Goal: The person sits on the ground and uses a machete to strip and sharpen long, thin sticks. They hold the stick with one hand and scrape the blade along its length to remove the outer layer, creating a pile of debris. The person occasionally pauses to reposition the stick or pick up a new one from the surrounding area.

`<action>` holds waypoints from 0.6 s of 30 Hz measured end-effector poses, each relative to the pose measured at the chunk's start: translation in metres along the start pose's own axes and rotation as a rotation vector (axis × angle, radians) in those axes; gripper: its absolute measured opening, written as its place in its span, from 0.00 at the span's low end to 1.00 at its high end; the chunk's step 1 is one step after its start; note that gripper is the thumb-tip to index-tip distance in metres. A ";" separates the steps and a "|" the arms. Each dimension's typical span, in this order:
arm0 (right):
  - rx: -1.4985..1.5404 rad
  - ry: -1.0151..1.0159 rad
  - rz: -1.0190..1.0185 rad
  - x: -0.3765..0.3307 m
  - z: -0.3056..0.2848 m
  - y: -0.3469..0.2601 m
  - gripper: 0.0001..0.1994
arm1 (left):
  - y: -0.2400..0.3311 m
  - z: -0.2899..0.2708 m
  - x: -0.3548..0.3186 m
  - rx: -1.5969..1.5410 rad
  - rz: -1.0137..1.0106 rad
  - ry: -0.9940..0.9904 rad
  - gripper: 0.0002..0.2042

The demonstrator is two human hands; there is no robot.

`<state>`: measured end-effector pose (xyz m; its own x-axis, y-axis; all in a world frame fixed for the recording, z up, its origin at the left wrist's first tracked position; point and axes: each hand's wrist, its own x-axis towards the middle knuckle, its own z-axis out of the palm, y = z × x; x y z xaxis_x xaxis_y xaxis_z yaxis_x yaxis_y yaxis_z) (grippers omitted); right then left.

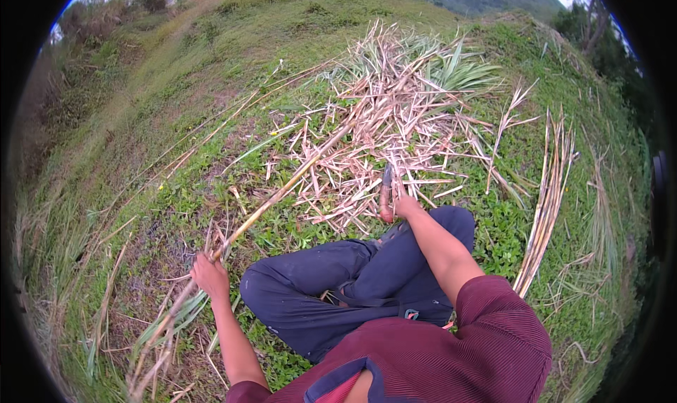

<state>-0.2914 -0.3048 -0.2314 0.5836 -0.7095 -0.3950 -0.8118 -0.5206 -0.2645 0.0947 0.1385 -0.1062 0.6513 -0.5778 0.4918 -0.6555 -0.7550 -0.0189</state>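
Note:
A long yellowish cane stalk (pixel 284 191) runs slantwise from the lower left up over the heap of dry pieces. My left hand (pixel 210 275) is wrapped round its lower part, out beyond my left knee. Leafy green and dry ends of stalks trail below that hand. In front of my right knee, my right hand (pixel 407 205) is down at the near edge of the heap with its fingers drawn together. Pale dry strips show at its fingertips; what it grips is not clear. Just left of it is a knife (pixel 386 204) with a reddish-brown handle and dark blade.
A broad heap of cut, dry stalk pieces and husks (pixel 395 121) spreads ahead, with long green leaves (pixel 462 71) at its far right. A bundle of thin stalks (pixel 546 198) lies to the right. My crossed legs (pixel 352 276) rest on the grassy slope (pixel 190 93).

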 end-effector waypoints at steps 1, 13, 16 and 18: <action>-0.109 -0.032 0.097 -0.003 0.017 0.020 0.24 | -0.009 0.013 -0.012 -0.033 -0.018 0.016 0.14; 0.311 0.136 0.293 0.042 0.052 -0.002 0.32 | -0.106 -0.012 -0.103 0.372 -0.218 -0.500 0.14; 0.872 0.220 0.503 0.041 0.035 -0.016 0.24 | -0.125 -0.021 -0.117 0.514 -0.357 -0.781 0.24; 1.204 0.259 0.637 0.038 0.011 -0.007 0.19 | -0.114 -0.016 -0.116 0.400 -0.438 -0.679 0.23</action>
<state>-0.2638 -0.3234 -0.2542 -0.0105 -0.8033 -0.5955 -0.3748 0.5553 -0.7424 0.0875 0.2966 -0.1475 0.9801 -0.1760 -0.0912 -0.1961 -0.9286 -0.3149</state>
